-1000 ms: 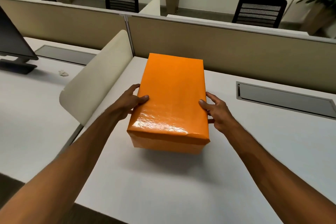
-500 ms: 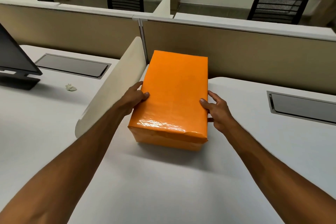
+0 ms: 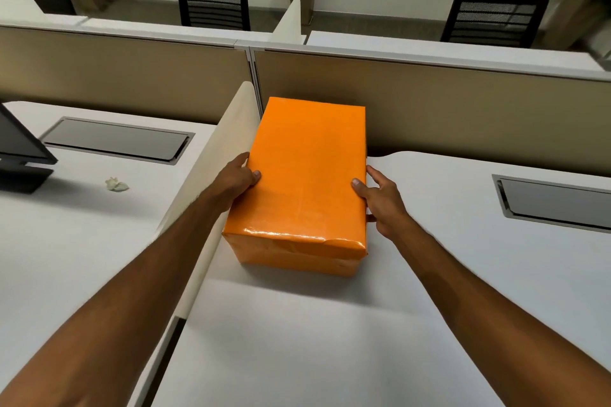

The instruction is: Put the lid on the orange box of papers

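Note:
An orange box (image 3: 307, 175) with its glossy orange lid on top stands on the white desk (image 3: 330, 324), its far end close to the tan partition. Both of my hands grip its long sides. My left hand (image 3: 236, 177) holds the left side, thumb on the lid's top edge. My right hand (image 3: 380, 200) holds the right side, thumb likewise on top. The papers inside are hidden by the lid.
A cream curved divider (image 3: 211, 195) runs right along the box's left side. A tan partition (image 3: 463, 102) stands behind. Cable hatches (image 3: 555, 205) (image 3: 115, 139) sit in both desks. A monitor base (image 3: 20, 172) and a crumpled paper scrap (image 3: 116, 184) lie at left.
The box, held in both hands, has moved away from me and leftward, now resting near the partition beside the divider. The view has shifted with it.

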A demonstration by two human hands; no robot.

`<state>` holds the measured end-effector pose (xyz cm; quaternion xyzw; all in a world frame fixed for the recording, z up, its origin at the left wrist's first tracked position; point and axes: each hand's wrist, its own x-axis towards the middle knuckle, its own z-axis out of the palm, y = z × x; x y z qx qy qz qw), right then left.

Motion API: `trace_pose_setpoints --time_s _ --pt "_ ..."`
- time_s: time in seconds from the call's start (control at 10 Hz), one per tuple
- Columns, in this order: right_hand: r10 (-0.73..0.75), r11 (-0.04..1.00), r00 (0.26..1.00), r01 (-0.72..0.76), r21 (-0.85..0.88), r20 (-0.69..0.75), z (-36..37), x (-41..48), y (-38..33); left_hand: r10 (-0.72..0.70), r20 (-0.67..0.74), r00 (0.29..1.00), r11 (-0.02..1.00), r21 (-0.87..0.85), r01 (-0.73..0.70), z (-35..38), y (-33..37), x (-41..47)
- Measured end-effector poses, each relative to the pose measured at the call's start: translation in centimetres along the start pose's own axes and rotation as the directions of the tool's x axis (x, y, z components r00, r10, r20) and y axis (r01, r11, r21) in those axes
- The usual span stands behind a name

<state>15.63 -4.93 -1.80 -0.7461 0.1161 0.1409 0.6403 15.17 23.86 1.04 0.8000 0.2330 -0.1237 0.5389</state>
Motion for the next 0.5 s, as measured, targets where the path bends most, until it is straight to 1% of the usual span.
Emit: trace_pose_setpoints --time_s 0.1,0.2,0.3,0.4,0.5 --pt "0.008 0.999 1.0 -0.008 -0.039 -0.007 0.0 0.2 -0.3 0.007 0.015 1.0 1.0 0.026 -0.007 -0.2 0.1 0.2" --pt "0.007 0.997 1.0 -0.007 -0.072 0.001 -0.1 0.2 -0.3 0.021 -0.004 1.0 0.996 0.084 -0.021 0.0 0.2 -0.1" --pt "-0.04 0.984 0.999 0.038 -0.176 -0.012 -0.4 -0.4 -0.8 0.1 -0.101 0.99 0.966 0.249 -0.073 0.8 0.0 -1.4" --pt "-0.081 0.973 0.997 0.079 -0.219 0.0 -0.7 -1.0 -1.0 0.161 -0.146 0.976 0.937 0.333 -0.105 1.5 -0.1 -2.4" --pt "-0.119 0.94 0.993 0.117 -0.32 0.014 -1.7 -1.4 -0.8 0.239 -0.212 0.948 0.868 0.485 -0.111 2.7 -0.4 -3.6"
